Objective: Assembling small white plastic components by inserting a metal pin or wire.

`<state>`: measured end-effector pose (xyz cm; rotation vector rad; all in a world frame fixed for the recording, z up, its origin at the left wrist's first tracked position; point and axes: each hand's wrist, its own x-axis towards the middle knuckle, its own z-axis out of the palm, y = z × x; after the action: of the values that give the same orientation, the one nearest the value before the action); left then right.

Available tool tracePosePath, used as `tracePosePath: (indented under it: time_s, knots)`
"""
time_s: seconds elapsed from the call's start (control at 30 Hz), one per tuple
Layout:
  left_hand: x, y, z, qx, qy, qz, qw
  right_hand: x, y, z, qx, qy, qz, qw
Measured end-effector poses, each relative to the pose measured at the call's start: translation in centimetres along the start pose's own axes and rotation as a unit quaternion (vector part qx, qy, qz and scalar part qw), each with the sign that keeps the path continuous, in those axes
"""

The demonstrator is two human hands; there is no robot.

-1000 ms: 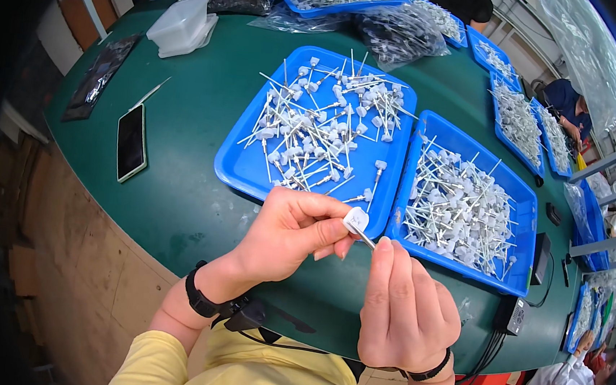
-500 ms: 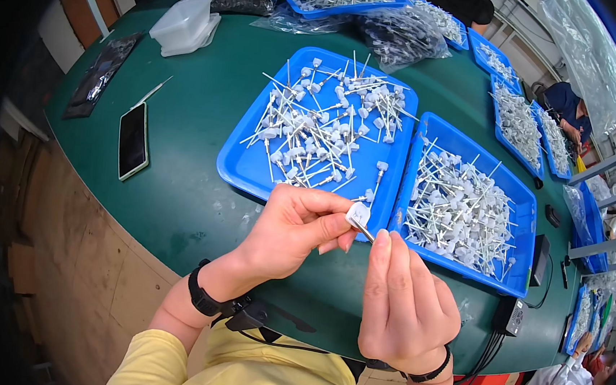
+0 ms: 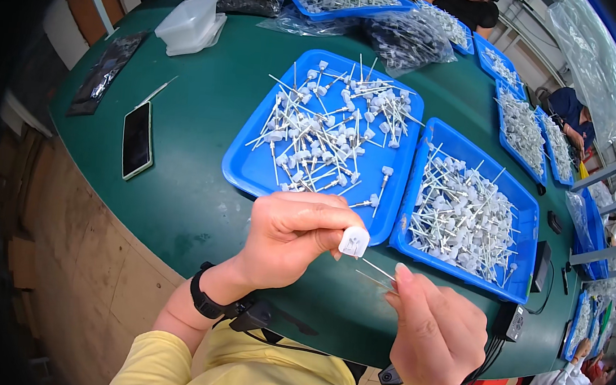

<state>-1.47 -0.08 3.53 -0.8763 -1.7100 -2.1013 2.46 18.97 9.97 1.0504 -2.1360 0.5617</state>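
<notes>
Pinched between the thumb and finger of my left hand (image 3: 286,238) is a small white plastic cap (image 3: 354,242), its flat face turned up toward me. My right hand (image 3: 438,329) is closed on thin metal tweezers (image 3: 380,271). The two tips of the tweezers are spread and point at the cap, the upper one just beneath its lower edge; whether it touches cannot be told. Both hands are in front of two blue trays. The left tray (image 3: 242,160) holds loosely scattered white-headed pins with thin metal stems. Similar pins lie denser in the right tray (image 3: 400,229).
A phone (image 3: 138,140) and a white pen-like stick (image 3: 158,89) lie on the green table (image 3: 191,212) at left. White plastic tubs (image 3: 188,25) stand farther back. Clear bags (image 3: 410,38) and more blue trays (image 3: 523,130) line the far and right sides, where other people sit.
My right hand has moved down and right, drawing the tweezers back from the cap. Their tips now show apart. The cap has tilted and lowered slightly in my left hand.
</notes>
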Motion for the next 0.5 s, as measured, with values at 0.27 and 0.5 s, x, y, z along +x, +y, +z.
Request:
tracePosePath:
  time_s: [0.27,0.5]
  knots:
    - [0.26,0.28,0.09,0.018,-0.008,0.024,1.0,-0.01,0.38,0.79,0.02,0.001,0.025,0.999]
    - [0.13,0.25,0.04,0.012,-0.006,0.015,1.0,0.01,0.33,0.89,0.02,-0.014,0.026,0.999]
